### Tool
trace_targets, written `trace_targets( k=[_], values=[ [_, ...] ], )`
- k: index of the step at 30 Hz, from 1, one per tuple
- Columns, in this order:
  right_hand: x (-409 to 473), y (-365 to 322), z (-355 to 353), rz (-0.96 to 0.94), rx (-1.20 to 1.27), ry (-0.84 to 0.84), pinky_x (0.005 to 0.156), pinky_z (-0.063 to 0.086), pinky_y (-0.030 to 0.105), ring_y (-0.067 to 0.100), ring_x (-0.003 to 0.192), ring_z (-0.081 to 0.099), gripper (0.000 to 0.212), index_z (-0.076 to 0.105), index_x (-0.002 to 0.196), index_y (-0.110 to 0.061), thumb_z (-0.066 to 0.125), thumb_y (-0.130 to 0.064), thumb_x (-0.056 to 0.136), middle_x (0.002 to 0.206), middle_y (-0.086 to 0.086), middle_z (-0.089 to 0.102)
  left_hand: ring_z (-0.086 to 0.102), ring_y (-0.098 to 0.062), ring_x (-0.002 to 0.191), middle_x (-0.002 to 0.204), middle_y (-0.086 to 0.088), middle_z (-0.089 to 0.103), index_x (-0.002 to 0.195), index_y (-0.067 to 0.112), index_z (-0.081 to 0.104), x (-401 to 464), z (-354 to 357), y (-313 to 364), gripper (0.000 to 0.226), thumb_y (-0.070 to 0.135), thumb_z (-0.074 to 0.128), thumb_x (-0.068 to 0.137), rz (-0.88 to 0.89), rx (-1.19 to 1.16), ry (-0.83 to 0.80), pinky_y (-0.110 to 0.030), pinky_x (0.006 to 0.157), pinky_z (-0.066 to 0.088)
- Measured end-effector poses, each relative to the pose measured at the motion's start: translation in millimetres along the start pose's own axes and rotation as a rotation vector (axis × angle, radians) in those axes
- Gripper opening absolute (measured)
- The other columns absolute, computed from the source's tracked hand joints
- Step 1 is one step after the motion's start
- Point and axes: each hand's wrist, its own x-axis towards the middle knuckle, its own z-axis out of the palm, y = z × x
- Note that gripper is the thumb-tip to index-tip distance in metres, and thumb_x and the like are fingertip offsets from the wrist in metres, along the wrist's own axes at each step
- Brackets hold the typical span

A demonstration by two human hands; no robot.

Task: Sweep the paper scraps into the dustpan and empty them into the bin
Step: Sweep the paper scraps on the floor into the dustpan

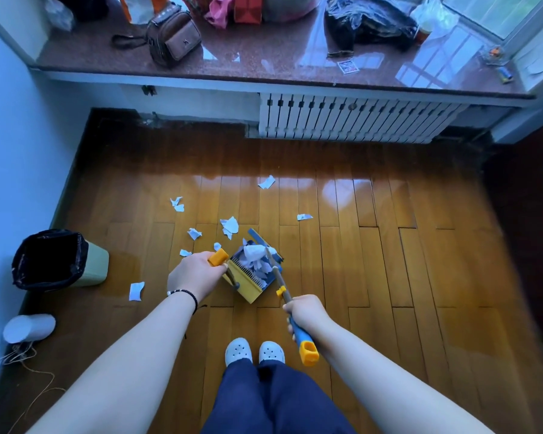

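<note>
A yellow and blue dustpan (248, 288) stands on the wooden floor in front of my feet, with a heap of white paper scraps (257, 256) inside. My left hand (195, 277) grips the orange end of the dustpan's upright handle (218, 257). My right hand (306, 311) grips the broom handle (300, 335), whose shaft slants down into the pan; the broom head is hidden among the scraps. Several loose scraps (231, 226) lie on the floor beyond and left of the pan. The bin (57, 260), pale green with a black liner, stands at the left wall.
A white roll (29, 327) and loose string lie by the left wall. A radiator (351, 119) sits under a stone windowsill (264, 62) loaded with bags. Dark furniture edges the floor at right. My white shoes (254, 350) stand just behind the dustpan.
</note>
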Motion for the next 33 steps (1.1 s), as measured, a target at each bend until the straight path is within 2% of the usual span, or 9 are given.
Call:
trace_targets(
  k=[4, 8, 11, 15, 20, 23, 25, 28, 33],
  values=[
    [3.3, -4.9, -4.4, -0.006, 0.075, 0.041, 0.039, 0.044, 0.022, 0.017, 0.040, 0.049, 0.019, 0.059, 0.111, -0.001, 0.052, -0.007, 0.094, 0.073, 0.013, 0.053, 0.060, -0.017, 0.071, 0.078, 0.006, 0.066, 0.095, 0.026, 0.068, 7.0, -2.7, 4.5, 0.033, 0.055, 0.053, 0.094, 0.023, -0.033, 0.009, -0.027, 0.060, 0.053],
    [11.1, -18.2, -6.0, 0.014, 0.141, 0.082, 0.039, 0.044, 0.022, 0.018, 0.041, 0.049, 0.009, 0.059, 0.096, -0.002, 0.053, -0.008, 0.096, 0.067, 0.011, 0.053, 0.060, -0.019, 0.075, 0.080, 0.008, 0.064, 0.103, 0.027, 0.069, 18.1, -10.1, 13.3, 0.031, 0.053, 0.053, 0.095, 0.042, -0.062, 0.016, -0.025, 0.060, 0.050],
    [25.3, -31.0, -8.4, 0.050, 0.221, 0.126, 0.038, 0.044, 0.022, 0.018, 0.041, 0.049, 0.009, 0.058, 0.090, -0.003, 0.054, -0.009, 0.096, 0.066, 0.011, 0.052, 0.058, -0.019, 0.076, 0.082, 0.008, 0.062, 0.108, 0.027, 0.069, 29.1, -14.2, 18.8, 0.032, 0.052, 0.053, 0.096, 0.053, -0.071, 0.017, -0.026, 0.060, 0.049],
    [45.1, -51.7, -16.9, 0.052, 0.366, 0.155, 0.036, 0.043, 0.020, 0.018, 0.045, 0.048, 0.009, 0.060, 0.097, -0.004, 0.052, -0.006, 0.097, 0.072, 0.012, 0.051, 0.056, -0.020, 0.076, 0.084, 0.006, 0.061, 0.109, 0.024, 0.068, 40.6, -17.8, 24.6, 0.033, 0.050, 0.053, 0.096, 0.068, -0.053, 0.026, -0.026, 0.061, 0.048],
    [73.4, -89.2, -29.1, 0.056, 0.484, 0.171, 0.035, 0.044, 0.020, 0.018, 0.048, 0.049, 0.008, 0.057, 0.094, -0.005, 0.049, -0.004, 0.097, 0.071, 0.012, 0.052, 0.056, -0.018, 0.075, 0.082, 0.008, 0.060, 0.110, 0.028, 0.069, 62.2, -21.7, 30.7, 0.031, 0.050, 0.053, 0.096, 0.061, -0.056, 0.027, -0.024, 0.057, 0.043],
    [89.4, -117.9, -32.2, 0.080, 0.548, 0.186, 0.035, 0.045, 0.018, 0.016, 0.049, 0.049, 0.010, 0.056, 0.093, -0.008, 0.047, -0.003, 0.097, 0.071, 0.011, 0.052, 0.057, -0.018, 0.074, 0.078, 0.010, 0.061, 0.105, 0.033, 0.068, 78.5, -24.9, 33.8, 0.027, 0.053, 0.054, 0.095, 0.034, -0.063, 0.034, -0.027, 0.060, 0.050],
    [102.4, -139.5, -32.6, 0.088, 0.586, 0.189, 0.035, 0.045, 0.017, 0.015, 0.049, 0.050, 0.010, 0.056, 0.100, -0.007, 0.048, -0.004, 0.096, 0.073, 0.011, 0.053, 0.058, -0.016, 0.070, 0.072, 0.011, 0.060, 0.095, 0.034, 0.065, 91.5, -27.5, 39.8, 0.022, 0.053, 0.054, 0.095, 0.013, -0.074, 0.031, -0.029, 0.062, 0.054],
    [119.1, -172.4, -30.3, 0.096, 0.621, 0.179, 0.034, 0.044, 0.016, 0.015, 0.050, 0.050, 0.017, 0.055, 0.112, -0.006, 0.049, -0.005, 0.096, 0.075, 0.011, 0.054, 0.058, -0.018, 0.068, 0.068, 0.010, 0.059, 0.084, 0.034, 0.058, 108.8, -32.9, 51.1, 0.021, 0.052, 0.056, 0.094, -0.023, -0.090, 0.029, -0.028, 0.060, 0.051],
    [143.0, -227.9, -24.2, 0.095, 0.600, 0.131, 0.032, 0.043, 0.016, 0.016, 0.049, 0.048, 0.021, 0.054, 0.117, -0.005, 0.049, -0.004, 0.097, 0.072, 0.013, 0.053, 0.059, -0.020, 0.070, 0.071, 0.009, 0.062, 0.091, 0.036, 0.062, 139.8, -40.3, 74.0, 0.019, 0.053, 0.055, 0.094, -0.056, -0.110, 0.047, -0.026, 0.057, 0.048]
  ],
)
